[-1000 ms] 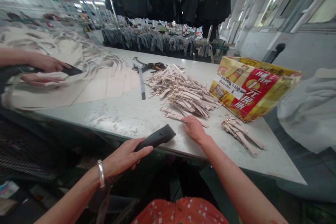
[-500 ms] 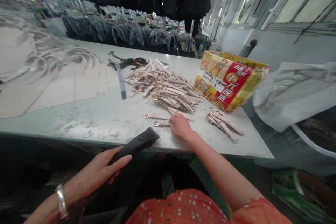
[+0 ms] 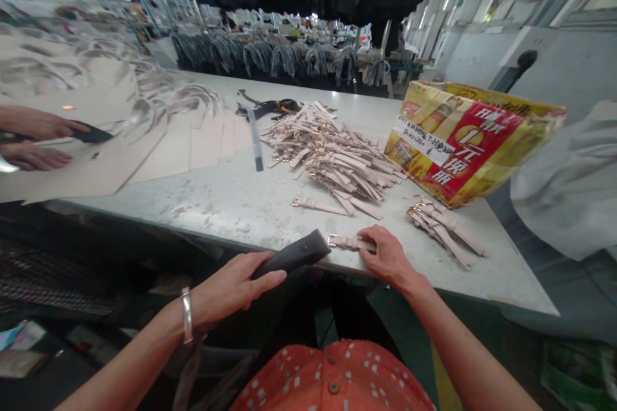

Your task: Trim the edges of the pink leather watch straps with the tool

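Big "1" and Chinese characters on yellow-red bag (image 3: 475, 151), handwriting on its white label (image 3: 424, 144) illegible

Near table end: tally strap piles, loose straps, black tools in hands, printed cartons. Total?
Strap piles: 2, large pile, small bundle
Loose straps: 2, lone strap, near strap at right hand
Black tools: 2, held tool in left hand, co-worker's tool
Printed carton: 1
Total: 7

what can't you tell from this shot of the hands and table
Head view:
Black tool in left hand: rear hidden by palm.
Strap: one end under right hand; gripped or pressed, unclear.
Bag: label writing too small; contents behind its wall.
Co-worker's hands: arms cut by left edge.
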Available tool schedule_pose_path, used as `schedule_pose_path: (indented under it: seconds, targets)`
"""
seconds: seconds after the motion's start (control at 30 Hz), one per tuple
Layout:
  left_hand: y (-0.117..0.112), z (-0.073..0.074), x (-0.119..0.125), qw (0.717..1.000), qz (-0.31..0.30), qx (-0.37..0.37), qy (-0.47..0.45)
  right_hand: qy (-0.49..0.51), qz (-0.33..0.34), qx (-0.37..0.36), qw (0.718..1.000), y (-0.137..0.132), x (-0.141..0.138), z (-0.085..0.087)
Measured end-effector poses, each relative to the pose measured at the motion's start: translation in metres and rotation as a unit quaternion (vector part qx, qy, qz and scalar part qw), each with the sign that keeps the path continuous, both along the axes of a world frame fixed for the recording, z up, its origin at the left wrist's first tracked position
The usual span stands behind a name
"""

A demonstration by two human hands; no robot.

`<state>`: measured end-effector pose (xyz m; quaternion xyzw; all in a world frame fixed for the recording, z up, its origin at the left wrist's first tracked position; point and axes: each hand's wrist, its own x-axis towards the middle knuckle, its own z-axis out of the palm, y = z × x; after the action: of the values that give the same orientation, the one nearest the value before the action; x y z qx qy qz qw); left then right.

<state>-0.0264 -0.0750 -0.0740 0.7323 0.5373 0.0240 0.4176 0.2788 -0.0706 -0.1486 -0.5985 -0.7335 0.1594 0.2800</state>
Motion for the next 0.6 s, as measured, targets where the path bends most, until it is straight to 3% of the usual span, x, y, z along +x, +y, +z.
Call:
schedule_pose_path:
  seconds: [0.3,0.6]
  targets:
    - [0.017,0.023,0.026,0.989,-0.084,0.062,0.102,0.054,0.062,0.026,0.996,0.007,-0.008,-0.003]
    - [0.034,0.031,0.047,0.973,-0.15,0.102,0.145,0.078,0.085,0.018,0.993,0.011,-0.003,-0.007]
